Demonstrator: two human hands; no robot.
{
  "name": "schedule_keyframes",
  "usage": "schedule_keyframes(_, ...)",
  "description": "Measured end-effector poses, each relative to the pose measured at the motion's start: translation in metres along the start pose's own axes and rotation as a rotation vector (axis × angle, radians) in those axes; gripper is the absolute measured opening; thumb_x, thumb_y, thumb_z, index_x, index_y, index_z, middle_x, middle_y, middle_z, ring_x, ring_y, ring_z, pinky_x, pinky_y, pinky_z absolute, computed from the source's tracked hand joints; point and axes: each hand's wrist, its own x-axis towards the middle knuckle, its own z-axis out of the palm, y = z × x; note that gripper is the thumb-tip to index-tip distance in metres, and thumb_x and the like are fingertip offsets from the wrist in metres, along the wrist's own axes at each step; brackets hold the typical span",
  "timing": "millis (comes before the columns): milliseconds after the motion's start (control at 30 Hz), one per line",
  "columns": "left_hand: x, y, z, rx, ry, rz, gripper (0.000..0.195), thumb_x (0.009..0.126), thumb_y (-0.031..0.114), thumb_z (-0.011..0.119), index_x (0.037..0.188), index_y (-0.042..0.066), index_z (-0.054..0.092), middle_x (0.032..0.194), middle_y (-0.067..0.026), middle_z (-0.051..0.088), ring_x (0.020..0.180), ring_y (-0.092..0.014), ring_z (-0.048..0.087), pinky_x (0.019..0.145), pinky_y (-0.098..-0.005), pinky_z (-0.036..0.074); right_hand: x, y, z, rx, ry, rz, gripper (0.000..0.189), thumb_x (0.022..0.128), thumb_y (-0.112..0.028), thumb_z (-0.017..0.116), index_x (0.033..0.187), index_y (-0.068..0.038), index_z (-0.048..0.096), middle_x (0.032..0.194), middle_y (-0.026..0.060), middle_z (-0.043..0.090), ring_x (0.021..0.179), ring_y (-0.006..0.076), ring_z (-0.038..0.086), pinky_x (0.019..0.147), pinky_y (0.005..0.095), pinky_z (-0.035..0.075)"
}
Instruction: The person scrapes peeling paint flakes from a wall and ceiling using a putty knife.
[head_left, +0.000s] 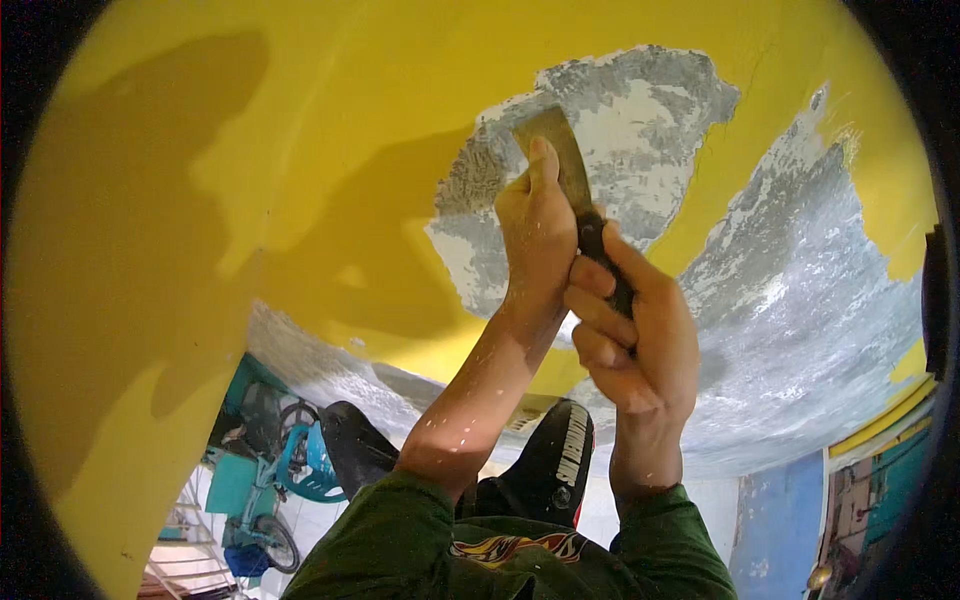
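Note:
A putty knife with a wide metal blade and a black handle lies against the wall, its blade edge at the upper left part of a bare grey and white plaster patch. My right hand is closed around the handle. Higher up, my left hand holds the blade, the thumb pressed flat on its face. Yellow paint with a ragged edge surrounds the patch. Pale flecks dot my left forearm.
Another large stripped area of the wall spreads to the right and along the bottom. A wall corner runs down on the left. Beyond it stand a turquoise plastic chair and a bicycle. A blue panel is at lower right.

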Motion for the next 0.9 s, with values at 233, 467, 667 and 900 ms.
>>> schedule_keyframes(233, 0.007, 0.004, 0.002, -0.087, 0.003, -0.022, 0.052, 0.095, 0.049, 0.046, 0.062, 0.009, 0.045, 0.051, -0.0016, 0.046, 0.042, -0.013, 0.048, 0.040, -0.0279, 0.038, 0.008, 0.003, -0.003, -0.065, 0.046, -0.025, 0.014, 0.100, -0.025, 0.041, 0.095, -0.013, 0.048, 0.065, -0.0032, 0.040, 0.040, 0.0019, 0.024, 0.030, 0.0165, 0.018)
schedule_keyframes(467, 0.027, 0.007, 0.005, 0.152, 0.027, 0.076, 0.051, 0.095, 0.048, 0.045, 0.062, 0.009, 0.045, 0.052, -0.0014, 0.046, 0.044, -0.013, 0.047, 0.042, -0.0282, 0.038, 0.021, -0.004, -0.008, -0.062, -0.012, -0.041, 0.015, 0.100, -0.025, 0.041, 0.094, -0.013, 0.047, 0.065, -0.0030, 0.039, 0.040, 0.0018, 0.024, 0.029, 0.0160, 0.016)
schedule_keyframes(667, 0.013, 0.009, 0.000, 0.099, 0.033, 0.061, 0.051, 0.095, 0.046, 0.046, 0.062, 0.008, 0.047, 0.056, -0.0001, 0.047, 0.045, -0.013, 0.047, 0.043, -0.0290, 0.040, 0.017, 0.001, -0.006, -0.061, -0.003, -0.021, 0.012, 0.100, -0.024, 0.042, 0.104, -0.016, 0.050, 0.065, -0.0030, 0.039, 0.039, 0.0016, 0.024, 0.029, 0.0161, 0.017)
schedule_keyframes(900, 0.019, 0.014, 0.000, 0.084, 0.067, -0.009, 0.052, 0.096, 0.047, 0.045, 0.062, 0.007, 0.047, 0.056, -0.0010, 0.047, 0.044, -0.013, 0.045, 0.042, -0.0307, 0.037, 0.033, 0.010, -0.010, -0.055, 0.075, -0.059, 0.012, 0.100, -0.024, 0.042, 0.098, -0.014, 0.048, 0.065, -0.0038, 0.040, 0.039, 0.0022, 0.024, 0.029, 0.0167, 0.018)
